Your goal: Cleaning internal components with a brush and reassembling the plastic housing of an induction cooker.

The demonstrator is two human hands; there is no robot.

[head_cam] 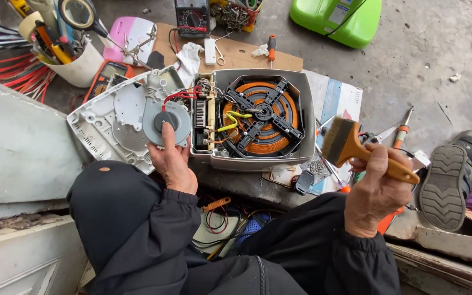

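Concrete floor: left hand (171,161) grips fan (166,121); brush (356,145) seemingly in right hand (375,191).

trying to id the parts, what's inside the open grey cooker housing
Inside the housing: an orange coil under a black cross bracket, yellow wires and a circuit strip. Whatever lies beneath the coil is covered.

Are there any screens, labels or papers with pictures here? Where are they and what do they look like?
Black multimeter: top middle, boxy, grey screen, round dial.
Orange meter: upper left, beside white cup, small screen.
White label: on green casing, top right.
Blue-white printed sheet: under opened cooker, right side.
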